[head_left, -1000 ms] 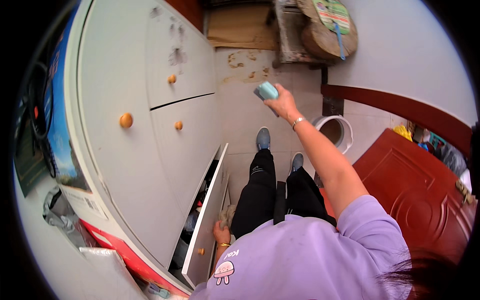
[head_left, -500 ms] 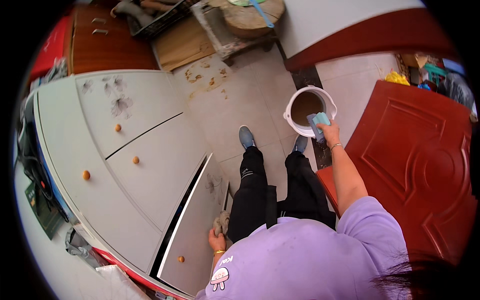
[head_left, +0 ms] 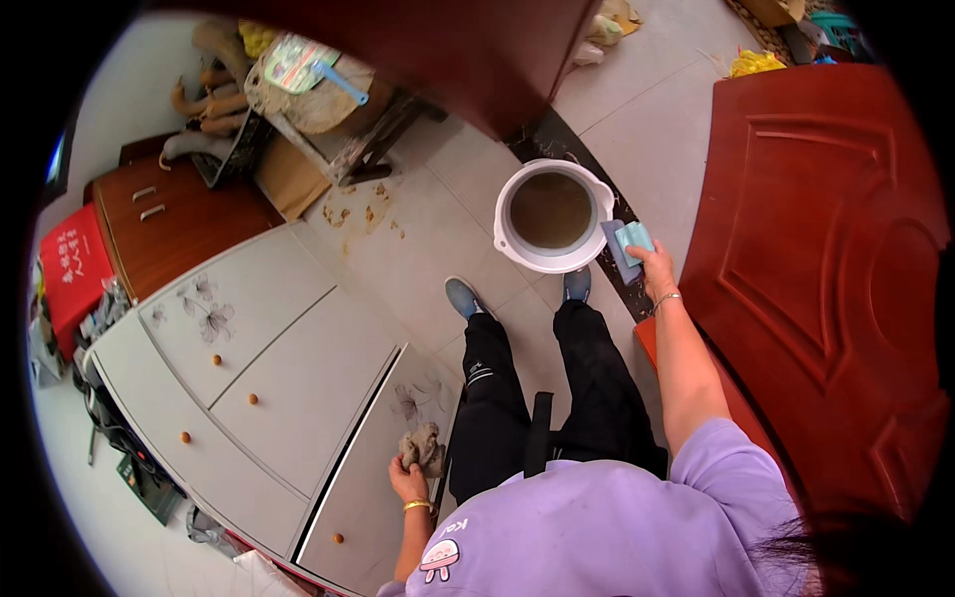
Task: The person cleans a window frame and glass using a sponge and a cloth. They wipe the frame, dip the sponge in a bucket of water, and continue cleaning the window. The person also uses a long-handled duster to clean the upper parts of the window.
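Left hand [head_left: 408,482]: grip clamped on a grey-brown cloth [head_left: 423,450], held over the white drawer front [head_left: 358,497] near its printed flower; contact cannot be determined. Right hand [head_left: 654,269]: grip clamped on a light-blue tool [head_left: 637,239] with a flat grey part, just right of the white bucket [head_left: 550,261]. Bucket contains murky brown water [head_left: 550,211]. 4 round knobs [head_left: 253,399] visible.

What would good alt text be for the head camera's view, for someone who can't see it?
A person's right hand holds a light-blue and grey object near a white bucket of brownish liquid. The left hand grips a crumpled grey-brown cloth by a white cabinet with round knobs.
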The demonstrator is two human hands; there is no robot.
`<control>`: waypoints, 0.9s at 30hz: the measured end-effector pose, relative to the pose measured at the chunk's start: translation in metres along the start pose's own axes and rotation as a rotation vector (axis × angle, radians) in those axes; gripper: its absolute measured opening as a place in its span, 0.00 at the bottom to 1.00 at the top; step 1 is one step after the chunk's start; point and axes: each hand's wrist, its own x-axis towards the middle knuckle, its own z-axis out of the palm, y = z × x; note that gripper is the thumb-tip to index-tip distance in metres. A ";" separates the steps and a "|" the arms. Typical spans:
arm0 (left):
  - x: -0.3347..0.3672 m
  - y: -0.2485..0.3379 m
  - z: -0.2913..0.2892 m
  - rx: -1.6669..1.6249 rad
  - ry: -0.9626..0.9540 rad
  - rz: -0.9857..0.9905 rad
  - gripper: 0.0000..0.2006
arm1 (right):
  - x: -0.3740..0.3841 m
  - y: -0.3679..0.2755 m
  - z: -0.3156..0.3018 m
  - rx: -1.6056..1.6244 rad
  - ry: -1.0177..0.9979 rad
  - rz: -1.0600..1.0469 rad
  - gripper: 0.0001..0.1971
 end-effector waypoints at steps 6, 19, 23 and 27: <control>0.025 0.104 0.024 -0.093 0.037 0.254 0.18 | -0.014 0.000 -0.037 0.078 -0.177 -0.012 0.23; -0.004 0.314 0.062 -0.564 -0.349 0.409 0.14 | -0.104 -0.084 -0.071 0.220 -0.301 -0.153 0.21; -0.011 0.350 0.063 -0.636 -0.458 0.356 0.15 | -0.145 -0.109 -0.079 0.216 -0.307 -0.178 0.22; -0.017 0.385 0.068 -0.776 -0.585 0.368 0.14 | -0.166 -0.131 -0.105 0.218 -0.283 -0.224 0.22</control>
